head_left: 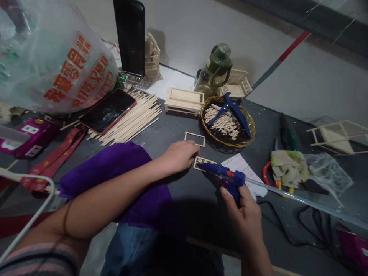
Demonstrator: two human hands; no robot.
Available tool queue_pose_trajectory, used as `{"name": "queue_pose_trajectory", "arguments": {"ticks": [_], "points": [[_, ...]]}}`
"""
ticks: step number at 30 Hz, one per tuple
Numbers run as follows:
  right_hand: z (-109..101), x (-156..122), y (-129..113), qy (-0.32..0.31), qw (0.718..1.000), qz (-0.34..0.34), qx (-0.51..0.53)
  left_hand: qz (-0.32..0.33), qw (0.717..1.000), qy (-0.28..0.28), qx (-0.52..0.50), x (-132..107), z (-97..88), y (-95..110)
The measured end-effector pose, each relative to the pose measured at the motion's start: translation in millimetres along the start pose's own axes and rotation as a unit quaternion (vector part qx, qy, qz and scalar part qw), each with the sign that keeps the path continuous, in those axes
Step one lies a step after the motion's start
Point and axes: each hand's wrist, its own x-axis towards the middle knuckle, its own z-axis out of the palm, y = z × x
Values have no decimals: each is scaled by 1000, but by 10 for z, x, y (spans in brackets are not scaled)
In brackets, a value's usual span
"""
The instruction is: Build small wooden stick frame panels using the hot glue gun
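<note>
Watching the head view: right hand point(245, 215) has its fingers clamped on the grip of the blue glue gun point(226, 177), red lamp lit, nozzle tip down on the small stick frame point(203, 162). A clear glue stick point(290, 196) trails out of the gun's back, over the desk point(186, 193).

Left hand point(179, 155) sits at the frame's left edge, fingers curled together. I can't tell whether they pinch the frame or just press beside it. The frame lies flat on the desk between both hands, partly hidden by the gun's nozzle.

Around it:
- second, empty stick frame point(194, 138) just behind the left hand
- paper note point(241, 165) touching the gun's far side
- wire basket point(250, 132) behind that, holding cut sticks and a blue cutter point(231, 110)
- long stick bundle point(130, 119) to the left, a phone point(107, 111) lying on it
- purple cloth point(123, 172) under the left forearm
- stick tray point(184, 99) and green lantern point(216, 71) at the back
- pliers point(266, 174) under a rag point(289, 166) to the right, near the glue stick

The left forearm crosses the near desk and blocks my view of the cloth's middle.
</note>
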Motion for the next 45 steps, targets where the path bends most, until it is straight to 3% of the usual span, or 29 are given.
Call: {"name": "queue_pose_trajectory", "arguments": {"ticks": [45], "points": [[-38,-34,110,35,994,-89,-45,1,1000,5,11,-3,1,2]]}}
